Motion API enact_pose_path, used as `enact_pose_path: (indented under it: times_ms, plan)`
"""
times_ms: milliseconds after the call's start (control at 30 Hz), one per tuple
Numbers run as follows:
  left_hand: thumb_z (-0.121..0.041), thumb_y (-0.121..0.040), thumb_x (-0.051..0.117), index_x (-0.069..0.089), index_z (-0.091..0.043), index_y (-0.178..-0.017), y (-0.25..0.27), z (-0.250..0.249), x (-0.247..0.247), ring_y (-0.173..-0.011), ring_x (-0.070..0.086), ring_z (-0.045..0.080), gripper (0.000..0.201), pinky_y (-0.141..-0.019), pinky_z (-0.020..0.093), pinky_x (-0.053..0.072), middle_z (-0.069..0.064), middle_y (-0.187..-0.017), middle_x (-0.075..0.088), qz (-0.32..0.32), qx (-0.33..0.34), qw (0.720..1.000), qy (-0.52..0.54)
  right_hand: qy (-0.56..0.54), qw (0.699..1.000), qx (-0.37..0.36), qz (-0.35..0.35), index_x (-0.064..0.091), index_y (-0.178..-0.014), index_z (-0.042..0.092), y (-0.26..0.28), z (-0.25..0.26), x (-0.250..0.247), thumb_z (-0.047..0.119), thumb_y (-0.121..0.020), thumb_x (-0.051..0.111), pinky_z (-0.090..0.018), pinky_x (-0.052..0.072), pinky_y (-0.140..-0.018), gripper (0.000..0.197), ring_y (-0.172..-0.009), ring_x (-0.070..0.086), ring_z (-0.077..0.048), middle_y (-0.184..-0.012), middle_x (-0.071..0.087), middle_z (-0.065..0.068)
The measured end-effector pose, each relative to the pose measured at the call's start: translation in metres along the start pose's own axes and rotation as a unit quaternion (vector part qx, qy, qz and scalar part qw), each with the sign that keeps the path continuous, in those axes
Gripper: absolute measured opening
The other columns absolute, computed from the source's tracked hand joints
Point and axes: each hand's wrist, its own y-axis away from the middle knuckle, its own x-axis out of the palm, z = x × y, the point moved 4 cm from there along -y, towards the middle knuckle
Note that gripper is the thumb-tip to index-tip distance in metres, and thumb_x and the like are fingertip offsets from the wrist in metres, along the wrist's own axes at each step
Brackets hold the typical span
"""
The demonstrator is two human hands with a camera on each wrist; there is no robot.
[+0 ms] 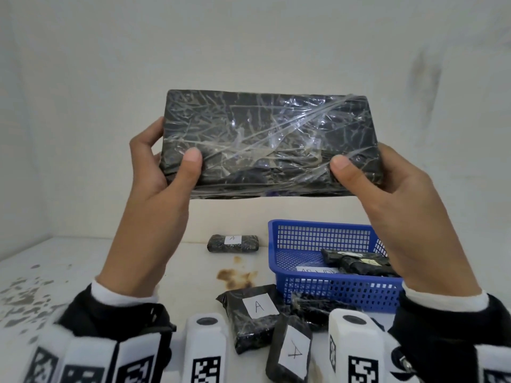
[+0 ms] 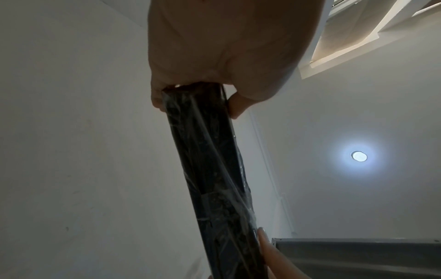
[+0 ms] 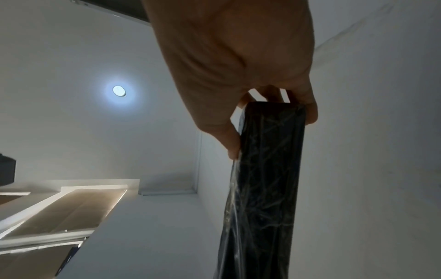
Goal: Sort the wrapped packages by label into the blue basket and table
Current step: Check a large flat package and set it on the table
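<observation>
I hold a large flat black package (image 1: 269,142) wrapped in clear film up in front of me, high above the table. My left hand (image 1: 166,164) grips its left end and my right hand (image 1: 359,172) grips its right end, thumbs on the near face. No label shows on the face toward me. The wrist views show the package edge-on (image 2: 214,169) (image 3: 264,188), pinched by my left hand (image 2: 195,94) and right hand (image 3: 269,120). The blue basket (image 1: 318,233) sits on the table at the right and holds a black package (image 1: 356,262).
On the white table (image 1: 83,272), a small package labelled A (image 1: 232,243) lies beside the basket at the back. Two more A-labelled packages (image 1: 255,313) (image 1: 290,352) and an unlabelled-looking one (image 1: 309,308) lie near the front edge. A brown stain (image 1: 235,276) marks the table.
</observation>
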Motion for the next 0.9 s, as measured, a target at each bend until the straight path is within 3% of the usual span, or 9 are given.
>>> enact_pose_path:
  times_ms: [100, 200, 267, 367, 433, 567, 667, 900]
  plan:
    - [-0.037, -0.085, 0.063, 0.033, -0.037, -0.126, 0.002, -0.003, -0.001, -0.095, 0.065, -0.009, 0.051, -0.077, 0.006, 0.047, -0.016, -0.109, 0.068, -0.023, 0.015, 0.998, -0.052, 0.007, 1.000, -0.006, -0.007, 0.063, -0.127, 0.034, 0.001, 0.002, 0.004, 0.042, -0.086, 0.071, -0.025, 0.051, -0.093, 0.042, -0.101, 0.067, 0.004, -0.108, 0.073, 0.022]
    - [-0.039, -0.077, 0.070, 0.034, -0.037, -0.122, 0.004, -0.006, -0.002, -0.087, 0.066, -0.010, 0.057, -0.073, 0.010, 0.049, -0.015, -0.102, 0.069, -0.047, 0.012, 0.997, -0.067, 0.014, 1.000, -0.009, -0.014, 0.060, -0.127, 0.038, 0.002, 0.003, 0.007, 0.043, -0.082, 0.074, -0.021, 0.051, -0.090, 0.048, -0.099, 0.066, 0.008, -0.107, 0.071, 0.026]
    - [-0.045, -0.069, 0.073, 0.033, -0.036, -0.124, 0.006, -0.007, -0.002, -0.086, 0.066, -0.010, 0.069, -0.075, 0.015, 0.047, -0.015, -0.102, 0.068, -0.052, 0.008, 0.995, -0.084, 0.022, 1.000, -0.013, -0.010, 0.057, -0.128, 0.039, 0.004, 0.004, 0.009, 0.046, -0.080, 0.075, -0.013, 0.051, -0.085, 0.052, -0.098, 0.065, 0.011, -0.108, 0.071, 0.026]
    - [-0.043, -0.071, 0.077, 0.034, -0.036, -0.134, 0.007, -0.006, -0.001, -0.095, 0.063, -0.011, 0.077, -0.085, 0.020, 0.048, -0.021, -0.111, 0.064, -0.059, 0.013, 0.992, -0.111, 0.036, 0.999, -0.021, -0.019, 0.053, -0.133, 0.039, 0.006, 0.006, 0.011, 0.047, -0.077, 0.077, 0.000, 0.046, -0.078, 0.062, -0.095, 0.062, 0.016, -0.107, 0.068, 0.028]
    - [-0.047, -0.067, 0.078, 0.038, -0.035, -0.137, 0.007, -0.005, 0.000, -0.100, 0.061, -0.012, 0.081, -0.089, 0.019, 0.048, -0.025, -0.115, 0.061, -0.064, 0.018, 0.990, -0.124, 0.042, 0.999, -0.022, -0.020, 0.051, -0.135, 0.039, 0.006, 0.006, 0.012, 0.050, -0.074, 0.078, 0.002, 0.044, -0.076, 0.067, -0.095, 0.061, 0.017, -0.108, 0.067, 0.028]
    - [-0.059, -0.057, 0.077, 0.036, -0.033, -0.138, 0.010, -0.004, 0.006, -0.104, 0.060, -0.005, 0.095, -0.082, 0.012, 0.043, -0.029, -0.113, 0.057, -0.068, 0.015, 0.987, -0.145, 0.058, 0.998, -0.021, -0.026, 0.047, -0.139, 0.039, 0.006, 0.006, 0.013, 0.054, -0.068, 0.080, 0.006, 0.040, -0.075, 0.080, -0.097, 0.058, 0.020, -0.112, 0.064, 0.029]
    - [-0.064, -0.051, 0.077, 0.034, -0.035, -0.138, 0.012, -0.005, 0.008, -0.102, 0.053, -0.018, 0.101, -0.083, 0.011, 0.043, -0.036, -0.109, 0.053, -0.072, 0.025, 0.985, -0.154, 0.062, 0.997, -0.025, -0.028, 0.043, -0.140, 0.039, 0.007, 0.007, 0.014, 0.060, -0.059, 0.083, 0.006, 0.040, -0.078, 0.093, -0.100, 0.058, 0.018, -0.115, 0.063, 0.028]
    - [-0.063, -0.050, 0.081, 0.035, -0.033, -0.137, 0.014, -0.005, 0.011, -0.105, 0.059, -0.006, 0.103, -0.088, 0.016, 0.045, -0.025, -0.120, 0.056, -0.086, 0.041, 0.980, -0.172, 0.082, 0.996, -0.009, -0.036, 0.039, -0.123, 0.040, 0.009, 0.007, 0.016, 0.064, -0.049, 0.085, 0.006, 0.039, -0.068, 0.090, -0.087, 0.051, 0.030, -0.101, 0.058, 0.031]
